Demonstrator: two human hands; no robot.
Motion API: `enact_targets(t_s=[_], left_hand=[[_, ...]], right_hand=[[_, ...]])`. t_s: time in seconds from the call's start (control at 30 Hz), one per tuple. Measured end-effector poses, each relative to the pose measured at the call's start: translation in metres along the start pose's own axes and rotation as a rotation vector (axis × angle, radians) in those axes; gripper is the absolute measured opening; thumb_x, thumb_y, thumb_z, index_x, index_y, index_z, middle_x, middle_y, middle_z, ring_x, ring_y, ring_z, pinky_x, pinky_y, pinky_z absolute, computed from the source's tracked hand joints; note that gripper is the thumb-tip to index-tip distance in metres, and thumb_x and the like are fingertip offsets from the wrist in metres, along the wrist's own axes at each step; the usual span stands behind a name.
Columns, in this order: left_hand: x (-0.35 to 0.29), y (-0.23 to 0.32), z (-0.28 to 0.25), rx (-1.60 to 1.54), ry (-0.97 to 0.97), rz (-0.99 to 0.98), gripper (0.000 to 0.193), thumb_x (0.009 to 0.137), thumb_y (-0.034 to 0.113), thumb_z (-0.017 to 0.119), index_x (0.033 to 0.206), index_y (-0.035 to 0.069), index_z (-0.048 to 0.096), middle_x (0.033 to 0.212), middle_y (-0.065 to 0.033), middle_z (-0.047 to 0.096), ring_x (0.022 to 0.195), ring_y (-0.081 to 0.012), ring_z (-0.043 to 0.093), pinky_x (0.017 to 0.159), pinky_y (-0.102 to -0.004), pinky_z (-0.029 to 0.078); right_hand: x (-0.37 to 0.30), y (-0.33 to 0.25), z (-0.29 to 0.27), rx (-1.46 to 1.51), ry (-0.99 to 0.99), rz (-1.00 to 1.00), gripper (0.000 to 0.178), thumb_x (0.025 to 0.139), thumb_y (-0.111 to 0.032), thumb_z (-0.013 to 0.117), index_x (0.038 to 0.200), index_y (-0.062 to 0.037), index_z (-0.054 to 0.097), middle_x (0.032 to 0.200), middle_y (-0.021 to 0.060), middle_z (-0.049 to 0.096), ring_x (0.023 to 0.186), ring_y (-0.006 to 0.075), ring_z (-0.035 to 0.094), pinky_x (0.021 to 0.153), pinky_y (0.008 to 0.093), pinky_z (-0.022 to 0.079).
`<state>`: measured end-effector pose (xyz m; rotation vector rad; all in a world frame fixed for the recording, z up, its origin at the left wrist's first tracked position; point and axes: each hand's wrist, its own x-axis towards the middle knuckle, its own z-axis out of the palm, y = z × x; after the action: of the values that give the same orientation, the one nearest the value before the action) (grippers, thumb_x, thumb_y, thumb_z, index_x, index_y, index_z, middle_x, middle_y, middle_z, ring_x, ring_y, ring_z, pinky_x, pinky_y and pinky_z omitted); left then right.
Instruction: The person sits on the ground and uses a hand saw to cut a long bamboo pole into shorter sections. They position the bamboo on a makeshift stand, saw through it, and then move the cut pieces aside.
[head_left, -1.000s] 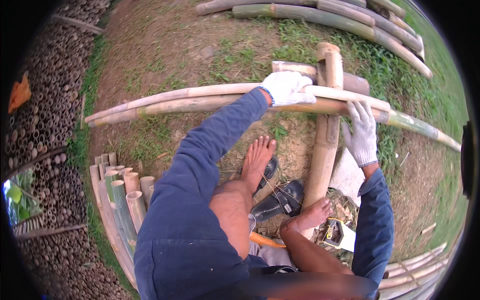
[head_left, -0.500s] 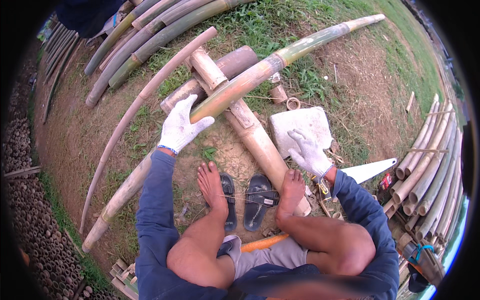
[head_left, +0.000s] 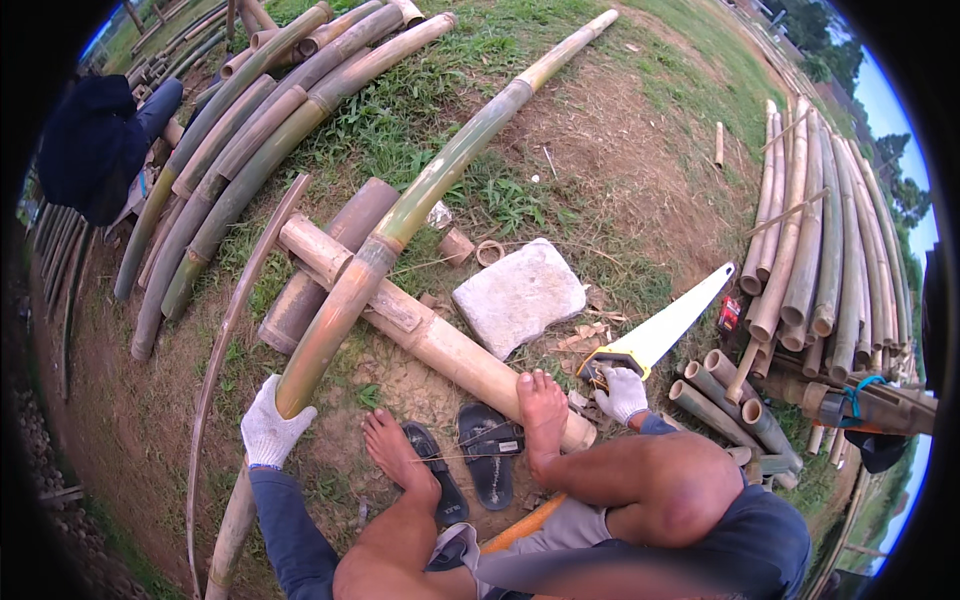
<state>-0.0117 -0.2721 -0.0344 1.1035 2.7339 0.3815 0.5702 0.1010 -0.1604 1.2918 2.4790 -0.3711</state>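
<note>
A long green-and-tan bamboo pole lies slantwise across a shorter, thicker bamboo piece. My left hand, in a white knitted glove, is closed round the pole below that crossing, thumb on the near side. At right, my gloved right hand grips the handle of a handsaw. The saw has a pale blade and a yellow-and-black handle, and its tip points away to the far right. Part of the handle is hidden by my fingers. My bare right foot presses on the thick piece's near end.
A whitish stone block sits beyond the thick bamboo. A thin curved strip lies left of the pole. Black sandals rest between my feet. Bamboo stacks stand at right and far left, where another person is partly seen.
My right hand has gone from above the stone block to the handsaw's handle and closed on it. My left hand still holds the pole. The whole view has turned toward the right.
</note>
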Motion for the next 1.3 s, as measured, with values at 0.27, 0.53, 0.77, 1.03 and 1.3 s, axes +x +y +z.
enact_targets(t_s=[0.27,0.53,0.77,1.03,1.3], left_hand=[[-0.081,-0.092,0.004,0.023,0.022,-0.188,0.092,0.069,0.032,0.102,0.149,0.005,0.063,0.134,-0.0203,0.075,0.124,-0.0408,0.073,0.108,-0.0475,0.058],[-0.089,-0.101,0.017,0.153,0.07,-0.222,0.081,0.073,0.033,0.099,0.142,0.008,0.065,0.129,-0.0198,0.074,0.121,-0.042,0.072,0.104,-0.0518,0.058],[-0.063,-0.041,0.019,0.147,0.219,-0.019,0.096,0.073,0.028,0.101,0.157,0.01,0.058,0.14,-0.0193,0.071,0.127,-0.0413,0.071,0.11,-0.0515,0.057],[-0.005,-0.001,0.036,0.128,0.15,-0.041,0.086,0.078,0.049,0.096,0.15,0.017,0.063,0.131,-0.0162,0.074,0.117,-0.039,0.076,0.102,-0.0519,0.062],[-0.021,-0.022,0.016,0.062,-0.009,-0.117,0.069,0.079,0.052,0.092,0.137,0.021,0.07,0.13,-0.0145,0.078,0.118,-0.0382,0.077,0.103,-0.0531,0.062]], right_hand=[[0.031,-0.014,0.012,-0.053,-0.12,0.098,0.068,0.1,-0.043,0.078,0.152,-0.0024,0.061,0.131,0.0262,0.071,0.125,0.0395,0.068,0.107,0.0498,0.055],[0.047,-0.009,0.013,0.005,-0.242,0.053,0.074,0.103,-0.041,0.076,0.159,0.0009,0.053,0.143,0.0276,0.066,0.137,0.0366,0.064,0.114,0.0456,0.054],[0.045,-0.005,-0.003,0.012,-0.24,0.009,0.072,0.104,-0.04,0.077,0.159,0.0001,0.053,0.141,0.0257,0.066,0.134,0.0339,0.064,0.111,0.0438,0.054],[0.007,-0.016,-0.126,0.108,0.241,-0.13,0.062,0.1,-0.041,0.081,0.148,-0.0066,0.063,0.12,0.0187,0.072,0.111,0.0304,0.07,0.097,0.0443,0.056],[-0.135,-0.004,-0.39,1.086,0.457,-0.39,0.044,0.111,-0.014,0.067,0.153,-0.0026,0.06,0.108,0.0031,0.06,0.09,0.0141,0.059,0.08,0.0315,0.053]])
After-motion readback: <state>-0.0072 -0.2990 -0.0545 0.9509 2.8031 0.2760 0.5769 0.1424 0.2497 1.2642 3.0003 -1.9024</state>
